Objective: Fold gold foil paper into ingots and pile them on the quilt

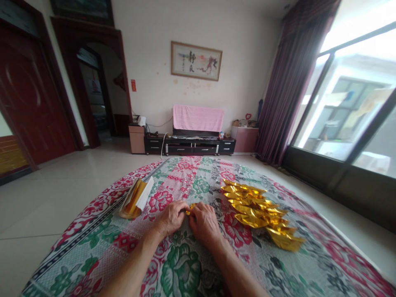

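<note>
Between my two hands is a small piece of gold foil paper (191, 208), mostly covered by fingers. My left hand (173, 217) pinches its left end with closed fingers. Curled over its right side, my right hand (204, 220) grips the foil too. Right of my hands, several folded gold foil pieces (253, 206) lie in overlapping rows on the patterned cloth. A curled stack of gold and white sheets (136, 200) rests to the left of my left hand.
A flowered cloth (181, 270) covers the rounded surface under my hands. Beyond it stand a low black cabinet (192, 147) and a screen under a pink cloth (198, 118). Purple curtains (281, 82) and a large window are on the right.
</note>
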{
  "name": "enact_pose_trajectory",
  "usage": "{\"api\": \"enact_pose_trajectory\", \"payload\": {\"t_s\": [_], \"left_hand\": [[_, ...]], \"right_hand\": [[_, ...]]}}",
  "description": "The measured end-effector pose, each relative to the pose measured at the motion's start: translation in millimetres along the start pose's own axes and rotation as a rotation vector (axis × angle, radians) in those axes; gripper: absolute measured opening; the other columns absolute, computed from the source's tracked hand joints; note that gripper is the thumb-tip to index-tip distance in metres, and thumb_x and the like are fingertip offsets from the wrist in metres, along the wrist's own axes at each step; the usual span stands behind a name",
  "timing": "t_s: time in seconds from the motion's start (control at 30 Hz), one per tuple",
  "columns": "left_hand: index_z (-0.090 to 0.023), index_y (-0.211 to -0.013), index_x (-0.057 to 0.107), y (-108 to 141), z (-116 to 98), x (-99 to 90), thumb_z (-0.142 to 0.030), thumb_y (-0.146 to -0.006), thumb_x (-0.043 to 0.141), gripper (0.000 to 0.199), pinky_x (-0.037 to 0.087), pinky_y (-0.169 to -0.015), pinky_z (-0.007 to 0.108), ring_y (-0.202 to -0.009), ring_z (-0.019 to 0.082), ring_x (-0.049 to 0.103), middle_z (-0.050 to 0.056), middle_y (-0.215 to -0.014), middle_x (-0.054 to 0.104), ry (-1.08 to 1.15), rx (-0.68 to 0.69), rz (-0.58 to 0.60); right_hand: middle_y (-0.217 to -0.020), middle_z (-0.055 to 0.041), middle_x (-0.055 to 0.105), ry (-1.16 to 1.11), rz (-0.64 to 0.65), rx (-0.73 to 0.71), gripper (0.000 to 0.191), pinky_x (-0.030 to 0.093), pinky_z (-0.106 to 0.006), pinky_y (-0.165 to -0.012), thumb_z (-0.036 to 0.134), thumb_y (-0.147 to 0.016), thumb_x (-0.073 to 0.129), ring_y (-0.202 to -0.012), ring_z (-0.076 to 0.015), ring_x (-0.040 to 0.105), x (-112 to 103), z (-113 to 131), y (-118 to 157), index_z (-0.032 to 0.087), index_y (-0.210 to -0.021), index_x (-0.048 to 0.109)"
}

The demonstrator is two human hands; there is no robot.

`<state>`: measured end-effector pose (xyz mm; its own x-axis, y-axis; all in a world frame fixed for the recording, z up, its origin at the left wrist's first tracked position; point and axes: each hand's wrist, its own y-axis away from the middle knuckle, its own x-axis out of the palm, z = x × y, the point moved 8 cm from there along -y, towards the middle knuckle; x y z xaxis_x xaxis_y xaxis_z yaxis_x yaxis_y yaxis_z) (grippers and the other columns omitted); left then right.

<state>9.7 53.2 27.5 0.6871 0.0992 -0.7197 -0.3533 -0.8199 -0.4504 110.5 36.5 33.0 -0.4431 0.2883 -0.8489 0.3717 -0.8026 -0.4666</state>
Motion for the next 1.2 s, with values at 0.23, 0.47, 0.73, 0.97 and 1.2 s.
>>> {"api": "enact_pose_trajectory", "payload": {"t_s": [0.23,0.47,0.73,0.97,1.2], "left_hand": [[-0.024,-0.110,0.057,-3.6,6.8,0.0,-0.013,-0.079,0.044,0.036,0.043,-0.077,0.020,-0.079,0.011,0.060,-0.002,-0.082,0.065,0.037,-0.103,-0.028],[-0.022,-0.092,0.062,-5.0,0.3,1.7,-0.014,-0.074,0.054,0.021,0.042,-0.069,0.021,-0.072,0.012,0.057,-0.002,-0.075,0.062,-0.025,-0.138,-0.046],[-0.020,-0.077,0.069,-6.4,-2.5,6.3,-0.017,-0.079,0.051,0.019,0.043,-0.076,0.023,-0.079,0.013,0.057,0.001,-0.078,0.064,-0.081,-0.088,0.009],[-0.021,-0.083,0.071,-6.6,-0.2,7.2,-0.017,-0.078,0.048,0.025,0.044,-0.078,0.023,-0.081,0.014,0.058,0.003,-0.083,0.064,-0.103,-0.092,0.066],[-0.020,-0.086,0.071,-5.8,5.3,10.1,-0.007,-0.069,0.047,0.032,0.045,-0.080,0.023,-0.083,0.013,0.057,0.003,-0.086,0.064,-0.081,-0.076,0.078]], "right_hand": [[-0.080,-0.0010,0.054,-0.063,-0.024,-0.042,0.007,0.030,-0.024,-0.075,0.016,-0.078,0.051,-0.077,-0.0126,0.047,-5.7,-3.3,4.3,0.019,-0.073,0.055],[-0.077,-0.0009,0.053,-0.117,-0.036,-0.043,0.007,0.032,-0.024,-0.074,0.013,-0.073,0.052,-0.076,-0.0123,0.048,-5.9,-8.5,4.8,0.017,-0.069,0.054],[-0.077,-0.0028,0.055,-0.181,-0.072,0.001,0.013,0.037,-0.023,-0.072,0.011,-0.075,0.049,-0.078,-0.0132,0.051,-8.0,-11.9,4.4,0.017,-0.065,0.055],[-0.079,-0.0046,0.056,-0.160,-0.128,0.066,0.015,0.039,-0.021,-0.070,0.009,-0.072,0.049,-0.077,-0.0131,0.052,-3.5,-16.6,2.7,0.016,-0.062,0.056],[-0.074,-0.0039,0.056,-0.087,-0.124,0.153,0.013,0.038,-0.020,-0.065,0.010,-0.070,0.051,-0.071,-0.0122,0.053,-0.1,-22.3,0.6,0.016,-0.059,0.056]]}}
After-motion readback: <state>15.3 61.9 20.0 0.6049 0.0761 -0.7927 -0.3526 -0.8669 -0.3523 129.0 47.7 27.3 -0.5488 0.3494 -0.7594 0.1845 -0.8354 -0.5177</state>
